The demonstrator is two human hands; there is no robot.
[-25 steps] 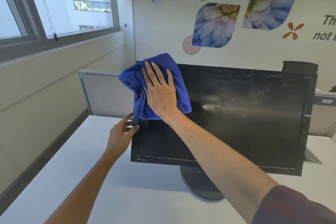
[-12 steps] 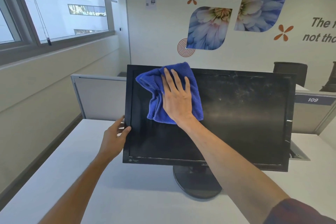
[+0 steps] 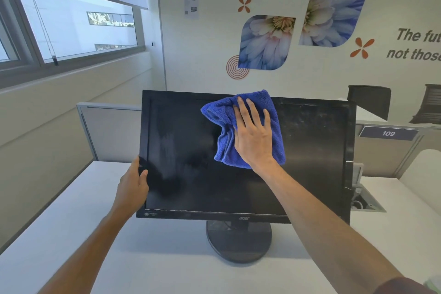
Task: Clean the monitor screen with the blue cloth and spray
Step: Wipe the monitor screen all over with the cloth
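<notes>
1. Right hand [image 3: 254, 135] first: I lay it flat, fingers straight and a little spread, on the crumpled blue terry cloth [image 3: 247, 126] and press it against the upper middle of the screen. An open palm spreads the pressure over a wide patch, so I judge it wipes more evenly than a pinch would.

2. Left hand [image 3: 133, 184] grips the left edge of the wide black flat-panel monitor [image 3: 245, 157]. My thumb lies on the front bezel, and the fingers go behind the frame, out of sight. I hold it there to brace the panel, since the push from the other side would likely tip or swivel it on its stand.

3. The cloth is bunched in folds, and its top edge rides over the upper bezel. It touches the glass just left of a dusty, streaked stretch at the upper right. The left half looks darker and cleaner, so I judge the wiping is roughly midway, with the right side left to do.

4. The monitor stands upright on its round dark plastic base [image 3: 238, 243], which sits on the white desk [image 3: 59, 234] close to me.

5. No spray bottle shows anywhere in view, so I cannot say where it is.

6. Behind the desk are grey partition panels [image 3: 107, 131].
</notes>
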